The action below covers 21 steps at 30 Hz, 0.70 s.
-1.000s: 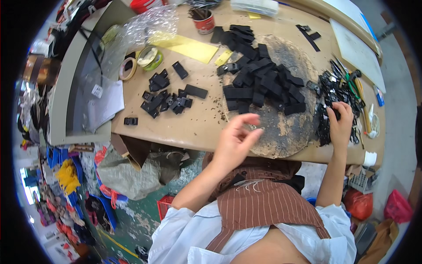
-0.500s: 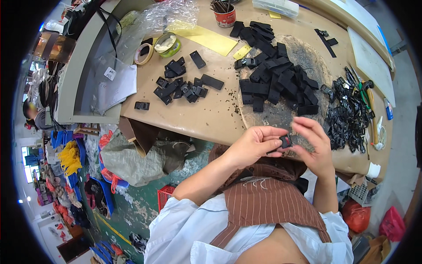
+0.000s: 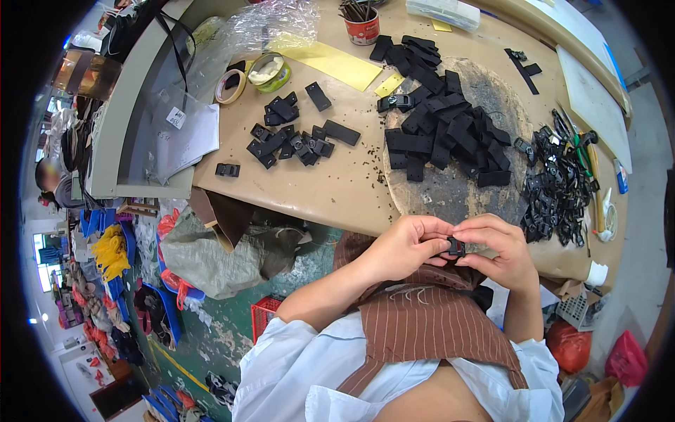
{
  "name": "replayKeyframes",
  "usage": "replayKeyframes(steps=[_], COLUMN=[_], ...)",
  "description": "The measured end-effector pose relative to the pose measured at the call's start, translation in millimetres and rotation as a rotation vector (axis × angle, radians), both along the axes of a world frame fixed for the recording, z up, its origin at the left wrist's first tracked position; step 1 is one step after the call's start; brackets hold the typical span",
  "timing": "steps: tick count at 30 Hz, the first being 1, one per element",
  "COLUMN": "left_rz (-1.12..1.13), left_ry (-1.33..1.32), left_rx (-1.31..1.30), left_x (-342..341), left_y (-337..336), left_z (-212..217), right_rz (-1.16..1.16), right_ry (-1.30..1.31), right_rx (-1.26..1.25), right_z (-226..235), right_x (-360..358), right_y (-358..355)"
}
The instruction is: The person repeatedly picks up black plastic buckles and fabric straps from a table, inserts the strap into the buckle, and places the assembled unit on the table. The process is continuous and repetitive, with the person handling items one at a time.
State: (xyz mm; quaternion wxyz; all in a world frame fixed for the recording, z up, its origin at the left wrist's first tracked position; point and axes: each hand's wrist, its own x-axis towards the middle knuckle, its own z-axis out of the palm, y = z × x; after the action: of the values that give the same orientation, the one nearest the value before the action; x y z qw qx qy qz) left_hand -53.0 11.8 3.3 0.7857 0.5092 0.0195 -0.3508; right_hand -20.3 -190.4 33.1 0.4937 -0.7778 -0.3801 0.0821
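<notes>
At the table's near edge, the fingers of my left hand [image 3: 411,246] are closed on a small black buckle [image 3: 456,247] with a red spot. My right hand [image 3: 500,250] meets it from the other side, its thumb and fingers pinching the same buckle. Just beyond both hands is a worn round board [image 3: 436,200], bearing a heap of short black strap pieces [image 3: 446,130] with punched holes. Another black buckle [image 3: 396,102] lies at the heap's far left. To its right spreads a pile of black buckles [image 3: 552,190].
Left on the table are a cluster of strap pieces with buckles [image 3: 288,144], a tape roll [image 3: 230,86] and a green tin [image 3: 268,72]. A red can of tools [image 3: 361,28] stands at the back. Pliers with green handles [image 3: 583,151] lie at right; a grey cabinet [image 3: 140,141] borders the left.
My right hand has come down and left, from open fingers beside the buckle to a grip on it. The buckle has dropped slightly toward me, still held by my left hand.
</notes>
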Motion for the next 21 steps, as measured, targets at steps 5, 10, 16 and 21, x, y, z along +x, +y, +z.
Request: replayKeyframes(steps=[5,10,16,21], left_rz=[0.005,0.13,0.486,0.257], left_ry=[-0.029,-0.159,-0.042,-0.079], left_rx=[0.088,0.236,-0.133,-0.008], left_x=[0,0,-5,3], left_y=[-1,-2,-11,0], left_z=[4,5,-21,-10], right_rz=[0.004,-0.14,-0.395,-0.403], right_ry=[-0.069,-0.092,-0.086,0.223], right_rx=[-0.005,0.035,0.12,0.365], right_z=[-1,-18,-22,-11], right_x=[-3,-6,-24,-18], right_y=[4,10,32,26])
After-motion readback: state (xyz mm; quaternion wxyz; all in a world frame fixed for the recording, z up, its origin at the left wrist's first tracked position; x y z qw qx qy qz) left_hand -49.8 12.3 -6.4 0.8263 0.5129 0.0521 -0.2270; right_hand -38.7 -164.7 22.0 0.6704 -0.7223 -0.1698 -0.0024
